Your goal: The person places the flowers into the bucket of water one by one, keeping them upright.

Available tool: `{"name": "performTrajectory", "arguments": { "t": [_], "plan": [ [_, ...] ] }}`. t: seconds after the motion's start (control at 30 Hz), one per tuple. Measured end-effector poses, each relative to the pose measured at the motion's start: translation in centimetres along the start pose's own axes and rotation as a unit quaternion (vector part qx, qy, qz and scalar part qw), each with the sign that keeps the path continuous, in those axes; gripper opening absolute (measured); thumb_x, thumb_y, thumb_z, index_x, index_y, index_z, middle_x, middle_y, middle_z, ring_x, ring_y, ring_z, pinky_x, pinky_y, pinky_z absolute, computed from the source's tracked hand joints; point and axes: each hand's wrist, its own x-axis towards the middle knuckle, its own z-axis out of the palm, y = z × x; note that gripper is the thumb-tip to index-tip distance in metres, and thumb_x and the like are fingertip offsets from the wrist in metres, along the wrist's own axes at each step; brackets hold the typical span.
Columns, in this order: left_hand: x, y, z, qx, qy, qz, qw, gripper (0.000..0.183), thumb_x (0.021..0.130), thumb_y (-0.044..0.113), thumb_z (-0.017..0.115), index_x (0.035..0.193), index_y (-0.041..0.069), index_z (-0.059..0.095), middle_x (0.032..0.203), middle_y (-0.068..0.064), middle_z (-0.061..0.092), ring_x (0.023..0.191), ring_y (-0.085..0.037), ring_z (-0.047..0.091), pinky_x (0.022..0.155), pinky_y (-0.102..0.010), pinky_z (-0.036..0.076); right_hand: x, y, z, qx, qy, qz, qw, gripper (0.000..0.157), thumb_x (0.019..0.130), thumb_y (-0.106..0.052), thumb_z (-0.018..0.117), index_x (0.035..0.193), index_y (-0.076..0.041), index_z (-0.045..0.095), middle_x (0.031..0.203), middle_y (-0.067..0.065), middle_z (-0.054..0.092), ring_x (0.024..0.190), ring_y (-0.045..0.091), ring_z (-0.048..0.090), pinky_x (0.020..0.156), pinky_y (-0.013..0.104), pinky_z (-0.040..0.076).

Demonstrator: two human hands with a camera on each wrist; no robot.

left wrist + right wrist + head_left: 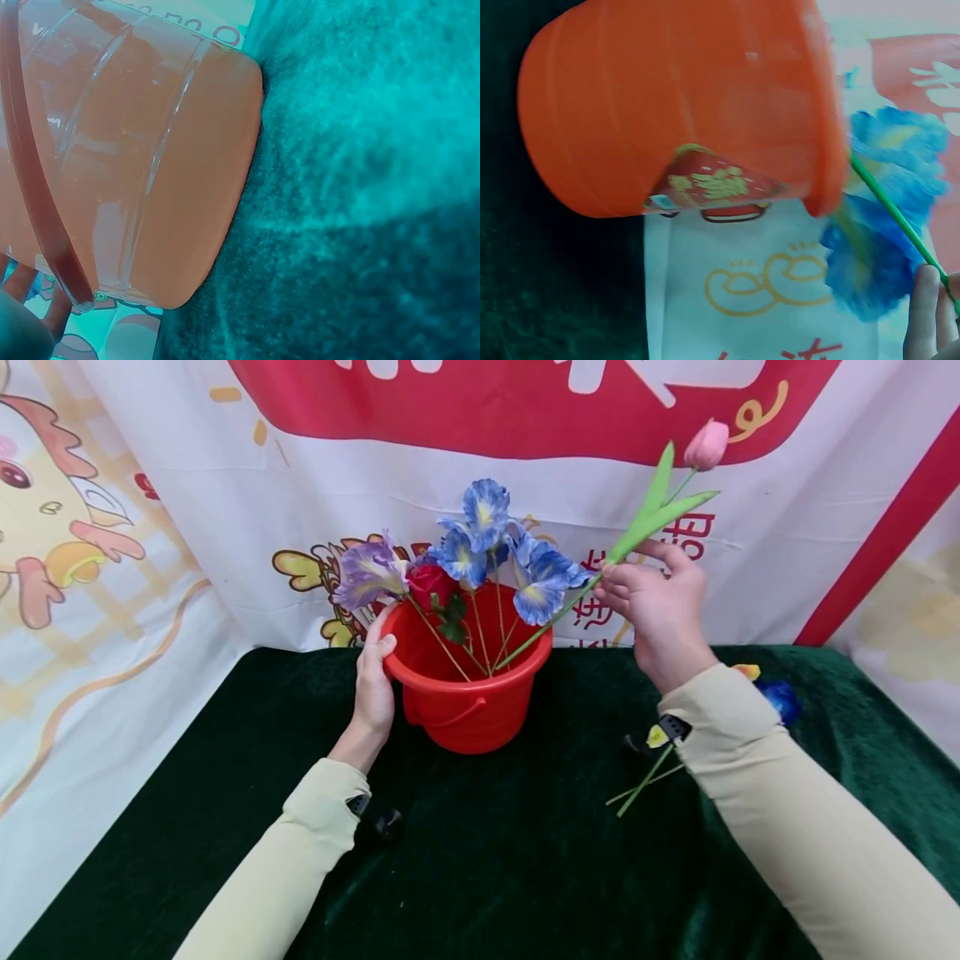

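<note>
A red plastic bucket (468, 718) stands upright on the dark green cloth. My left hand (373, 681) holds its left side just under the rim; the left wrist view shows those fingers only partly, against the bucket wall. Inside the bucket lean a purple iris (371, 570), a red rose (431, 585) and several blue irises (486, 514). My right hand (663, 602) pinches the green stem of a pink tulip (707, 445) below its leaves. The tulip tilts to the upper right, with its lower stem inside the bucket. In the right wrist view the stem (892, 208) crosses the bucket's rim.
Partly hidden under the right forearm, a blue flower (782, 702) and a yellow one (656, 737) lie on the cloth (487, 860), their stems crossing. Behind the table's far edge hangs a printed white and red backdrop (480, 418).
</note>
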Motion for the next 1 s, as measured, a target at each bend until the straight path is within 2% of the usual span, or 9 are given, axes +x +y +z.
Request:
{"name": "performTrajectory", "arguments": {
  "t": [0.1, 0.27, 0.37, 0.5, 0.6, 0.7, 0.87, 1.0],
  "plan": [
    [0.0, 0.0, 0.1, -0.002, 0.0, 0.002, 1.0, 0.065, 0.105, 0.024, 0.028, 0.168, 0.009, 0.026, 0.171, -0.004, 0.038, 0.154, -0.025, 0.039, 0.132, -0.051, 0.028, -0.1, 1.1, 1.3, -0.033, -0.001, -0.04, 0.999, 0.04, 0.095, -0.003, 0.075, 0.131, -0.011, 0.058, 0.103, 0.008, 0.077, 0.08, 0.017, 0.078, 0.078, 0.028, 0.066],
    [-0.1, 0.0, 0.0, -0.005, 0.002, 0.002, 1.0, 0.065, 0.105, 0.023, 0.027, 0.168, 0.008, 0.026, 0.171, -0.005, 0.039, 0.154, -0.026, 0.04, 0.132, -0.051, 0.029, -0.1, 2.6, 2.9, -0.102, -0.006, -0.085, 0.991, 0.032, 0.097, -0.011, 0.075, 0.126, -0.016, 0.062, 0.113, 0.011, 0.077, 0.089, 0.018, 0.078, 0.081, 0.027, 0.066],
    [-0.1, 0.0, 0.0, -0.002, 0.002, 0.0, 1.0, 0.065, 0.105, 0.023, 0.027, 0.169, 0.009, 0.026, 0.171, -0.004, 0.038, 0.154, -0.026, 0.04, 0.132, -0.051, 0.029, 0.0, 3.6, 3.5, -0.149, -0.004, -0.105, 0.983, 0.027, 0.1, -0.013, 0.071, 0.125, -0.016, 0.063, 0.116, 0.012, 0.078, 0.093, 0.017, 0.077, 0.083, 0.029, 0.066],
    [-0.1, 0.0, 0.0, 0.002, 0.003, -0.001, 1.0, 0.065, 0.106, 0.023, 0.028, 0.169, 0.01, 0.026, 0.171, -0.004, 0.038, 0.155, -0.025, 0.039, 0.132, -0.051, 0.029, 0.1, 5.0, 4.0, -0.23, 0.0, -0.13, 0.964, 0.028, 0.099, -0.013, 0.068, 0.127, -0.015, 0.068, 0.111, 0.013, 0.079, 0.094, 0.015, 0.073, 0.082, 0.028, 0.062],
    [-0.1, 0.0, 0.1, 0.003, 0.004, 0.0, 1.0, 0.065, 0.105, 0.023, 0.028, 0.169, 0.009, 0.026, 0.171, -0.004, 0.038, 0.155, -0.025, 0.039, 0.132, -0.051, 0.029, 0.0, 5.6, 4.2, -0.288, -0.004, -0.135, 0.948, 0.03, 0.098, -0.013, 0.067, 0.128, -0.015, 0.07, 0.108, 0.012, 0.079, 0.097, 0.016, 0.071, 0.084, 0.028, 0.06],
    [-0.1, 0.1, 0.2, 0.002, 0.004, 0.0, 1.0, 0.065, 0.105, 0.023, 0.028, 0.169, 0.009, 0.026, 0.171, -0.004, 0.038, 0.155, -0.025, 0.039, 0.132, -0.051, 0.029, -0.2, 5.9, 4.2, -0.315, -0.023, -0.138, 0.939, 0.03, 0.098, -0.014, 0.068, 0.127, -0.014, 0.071, 0.11, 0.012, 0.078, 0.1, 0.019, 0.071, 0.09, 0.035, 0.061],
    [-0.1, 0.1, 0.1, 0.001, 0.003, -0.003, 1.0, 0.065, 0.105, 0.024, 0.028, 0.169, 0.01, 0.025, 0.172, -0.003, 0.037, 0.155, -0.025, 0.038, 0.132, -0.051, 0.028, -0.7, 5.9, 4.5, -0.34, -0.049, -0.138, 0.929, 0.024, 0.098, -0.019, 0.071, 0.122, -0.012, 0.071, 0.114, 0.01, 0.074, 0.104, 0.021, 0.069, 0.09, 0.039, 0.061],
    [0.0, 0.0, 0.0, -0.001, 0.001, -0.004, 1.0, 0.065, 0.105, 0.024, 0.028, 0.169, 0.01, 0.025, 0.171, -0.003, 0.037, 0.155, -0.025, 0.038, 0.132, -0.051, 0.028, -1.2, 5.8, 4.7, -0.354, -0.051, -0.131, 0.924, 0.022, 0.098, -0.019, 0.072, 0.118, -0.011, 0.074, 0.117, 0.008, 0.074, 0.111, 0.023, 0.067, 0.095, 0.042, 0.059]
  ]
}}
